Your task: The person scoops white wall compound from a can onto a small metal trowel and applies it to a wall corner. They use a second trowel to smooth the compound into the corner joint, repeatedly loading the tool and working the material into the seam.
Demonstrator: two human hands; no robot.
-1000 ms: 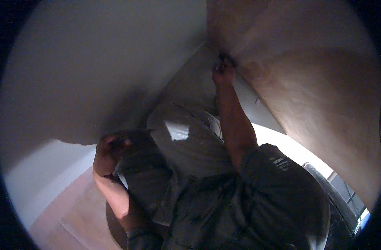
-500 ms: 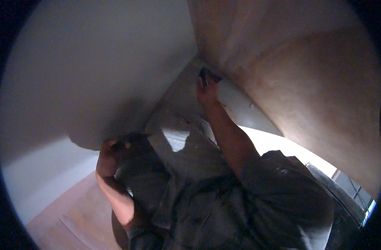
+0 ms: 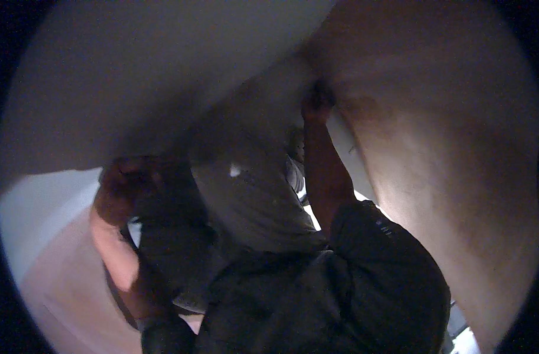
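My right hand (image 3: pixel 318 112) reaches up into the dim corner between a pale grey wall panel and a brownish one. Its fingers are closed around a small dark object (image 3: pixel 322 91), too dark to name, held close to the seam where the surfaces meet. Lower on the left, my left hand (image 3: pixel 128 180) is bent in at the wrist near my dark-clothed leg, by the lower edge of the grey panel. Shadow and blur hide its fingers, and I cannot make out whether it holds anything.
A pale grey panel (image 3: pixel 133 71) slants across the upper left. The brownish panel (image 3: pixel 446 165) rises along the right. My raised knee in grey trousers (image 3: pixel 246 194) fills the middle. Pinkish floor (image 3: pixel 63 283) shows at lower left, and bright light enters beneath my right arm.
The view has shifted and darkened. My right hand with the dark object now appears slightly higher and farther right along the corner; my left hand appears farther left and higher.
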